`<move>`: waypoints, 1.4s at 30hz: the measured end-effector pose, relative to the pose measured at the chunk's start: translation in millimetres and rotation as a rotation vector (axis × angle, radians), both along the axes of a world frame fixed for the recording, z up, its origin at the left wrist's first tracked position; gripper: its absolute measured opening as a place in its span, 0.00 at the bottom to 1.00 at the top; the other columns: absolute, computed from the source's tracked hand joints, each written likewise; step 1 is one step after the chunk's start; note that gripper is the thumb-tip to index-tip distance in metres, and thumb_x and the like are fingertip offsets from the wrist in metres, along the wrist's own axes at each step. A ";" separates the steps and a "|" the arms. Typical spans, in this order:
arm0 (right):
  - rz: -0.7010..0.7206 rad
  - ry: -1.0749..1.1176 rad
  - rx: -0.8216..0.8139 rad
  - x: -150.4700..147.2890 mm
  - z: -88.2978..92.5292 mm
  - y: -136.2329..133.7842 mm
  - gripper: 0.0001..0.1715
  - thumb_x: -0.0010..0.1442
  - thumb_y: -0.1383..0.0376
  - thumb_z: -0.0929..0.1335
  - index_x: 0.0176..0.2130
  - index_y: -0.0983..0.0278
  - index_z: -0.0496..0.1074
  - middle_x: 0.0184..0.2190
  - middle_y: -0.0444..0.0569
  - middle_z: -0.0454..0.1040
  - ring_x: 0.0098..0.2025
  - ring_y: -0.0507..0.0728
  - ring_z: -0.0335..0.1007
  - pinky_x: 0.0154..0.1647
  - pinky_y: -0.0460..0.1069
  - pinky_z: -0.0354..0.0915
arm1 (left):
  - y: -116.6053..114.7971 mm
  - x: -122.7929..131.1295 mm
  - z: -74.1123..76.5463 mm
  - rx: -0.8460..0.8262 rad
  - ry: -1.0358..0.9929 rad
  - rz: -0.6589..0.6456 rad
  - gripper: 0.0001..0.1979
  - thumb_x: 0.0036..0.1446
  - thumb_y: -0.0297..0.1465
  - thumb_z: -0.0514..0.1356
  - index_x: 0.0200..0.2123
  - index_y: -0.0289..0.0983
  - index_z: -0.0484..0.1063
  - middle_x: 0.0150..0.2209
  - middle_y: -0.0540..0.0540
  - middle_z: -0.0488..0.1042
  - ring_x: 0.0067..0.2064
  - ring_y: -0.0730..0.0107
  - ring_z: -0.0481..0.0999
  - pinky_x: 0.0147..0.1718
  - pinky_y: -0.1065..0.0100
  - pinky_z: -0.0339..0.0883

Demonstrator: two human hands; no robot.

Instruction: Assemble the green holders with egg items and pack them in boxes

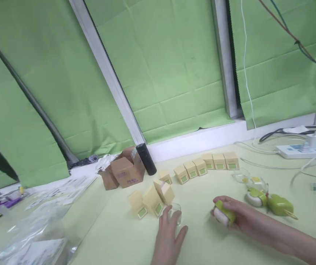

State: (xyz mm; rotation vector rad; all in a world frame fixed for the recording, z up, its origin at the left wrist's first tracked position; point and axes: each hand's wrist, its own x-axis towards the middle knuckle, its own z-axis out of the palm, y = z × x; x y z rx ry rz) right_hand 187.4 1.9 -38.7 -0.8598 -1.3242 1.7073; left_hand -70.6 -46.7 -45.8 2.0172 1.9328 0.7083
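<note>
My left hand [169, 233] reaches over the table with its fingers apart and the thumb spread. Its fingertips are at a clear plastic shell [178, 210], which they partly cover; I cannot tell how firmly they touch it. In my right hand [234, 211] is a small rounded green-and-white device [223, 216], gripped between thumb and fingers. Just ahead of the left fingers stand cream boxes with green labels, among them a box with a raised flap [164, 191]. To the right of my right hand lie another green-and-white device [255, 197] and a green rounded piece [280, 204] with a yellowish loop.
Several cream boxes [220, 162] form a row towards the wall. Behind them stand a brown carton [129, 171] and a black cylinder [146, 159]. Clear plastic shells [257, 183] lie at right, near a power strip [293, 151] and cables. Plastic bags [33, 228] cover the left.
</note>
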 end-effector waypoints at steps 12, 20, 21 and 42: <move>0.159 -0.328 0.476 18.9 18.0 -6.3 0.23 0.53 0.65 0.70 0.50 0.58 0.70 0.46 0.49 0.72 0.48 0.59 0.68 0.51 0.55 0.64 | 10.7 63.3 -10.6 -0.211 -0.577 -0.550 0.32 0.45 0.19 0.59 0.48 0.42 0.44 0.50 0.41 0.65 0.53 0.64 0.69 0.55 0.56 0.59; 0.257 -0.430 0.656 14.6 17.4 -16.5 0.28 0.56 0.68 0.68 0.56 0.51 0.68 0.50 0.49 0.71 0.53 0.62 0.66 0.54 0.56 0.62 | 8.9 62.0 -19.7 -0.159 -0.571 -0.566 0.32 0.45 0.19 0.58 0.49 0.42 0.45 0.50 0.44 0.66 0.53 0.65 0.70 0.53 0.59 0.62; 0.244 -0.432 0.652 15.1 16.2 -16.7 0.28 0.57 0.67 0.68 0.56 0.51 0.67 0.51 0.49 0.70 0.54 0.62 0.66 0.55 0.57 0.62 | 9.1 61.7 -20.1 -0.154 -0.575 -0.568 0.32 0.45 0.19 0.58 0.49 0.42 0.45 0.50 0.44 0.66 0.53 0.65 0.70 0.53 0.60 0.63; 0.197 -0.723 0.613 19.0 -10.5 -15.4 0.24 0.55 0.55 0.70 0.53 0.43 0.70 0.54 0.47 0.71 0.53 0.70 0.68 0.53 0.61 0.65 | 4.1 33.1 4.7 -0.098 -0.342 -0.344 0.30 0.44 0.29 0.64 0.51 0.40 0.56 0.51 0.41 0.64 0.55 0.57 0.66 0.54 0.55 0.60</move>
